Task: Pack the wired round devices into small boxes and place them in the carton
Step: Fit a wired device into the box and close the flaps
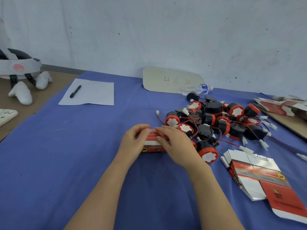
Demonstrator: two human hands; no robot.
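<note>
Head view: both hands meet on a small box (153,147), red and white with a yellow mark on its near face, which lies on the blue cloth (83,163) about the middle of the table. The left hand (135,140) curls its fingers over the box's left end and grips it. The right hand (174,144) lies over the right end, fingers reaching across the top and thumb on the near edge, so it holds the box too. Whether the box is closed or has anything inside cannot be told, since the hands cover its top.

Just right of the hands and farther back is a heap of wired round devices (216,120), black with red rims and white faces, their red and black leads and white plugs trailing over the cloth. One device (207,152) lies apart from the heap, near the right wrist. At the near right is a stack of flat boxes (254,178). At the far right more flat boxes (280,105) lie fanned on a brown board.

Far left of centre a pen (75,91) lies on a white sheet (96,93). Against the wall leans a cardboard piece (166,80) with red numbers, and a water bottle (196,89) lies just beside it. A thin wire ring (58,134) lies on the cloth at the left. A white headset (18,67) sits at the far left, off the cloth.
</note>
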